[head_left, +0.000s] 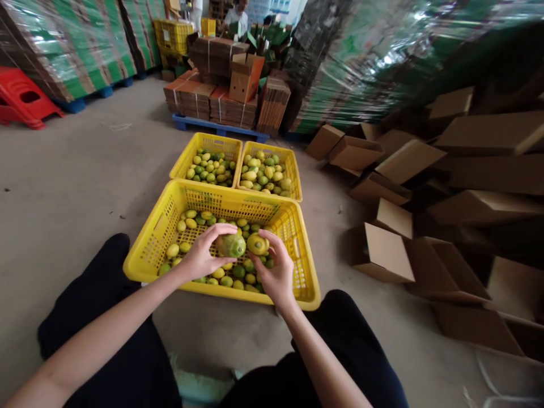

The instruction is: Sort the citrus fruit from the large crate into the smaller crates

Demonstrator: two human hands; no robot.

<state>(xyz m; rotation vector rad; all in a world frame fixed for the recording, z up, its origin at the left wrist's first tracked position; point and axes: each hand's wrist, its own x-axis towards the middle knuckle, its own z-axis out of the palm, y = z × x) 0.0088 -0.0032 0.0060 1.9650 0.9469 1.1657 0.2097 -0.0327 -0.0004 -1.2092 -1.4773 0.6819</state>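
- Grasping, both of them: the left grip [202, 258] curls round a greenish fruit [233, 245], the right grip [276, 272] round a yellower fruit [257, 243].
- Largest nearby, the near crate [147, 255] sits between the knees; both held fruits hang over it, so a slip should only drop them among the loose fruit [219, 273] inside.
- Beyond it stand the far left crate [181, 158] and far right crate [293, 170], also holding fruit; a low, slow reach there would likely spare bruises.
- Forearms slant inward from the near left and near right, wrists close together, palms turned toward each other.
- Each held fruit shows one end to the eye; the step looks like a check of the skin, best done by turning each fruit fully round.
- Thumbs lie on the near side, fingers arch over the far side; light pressure should be enough, leaving most of the rind visible.
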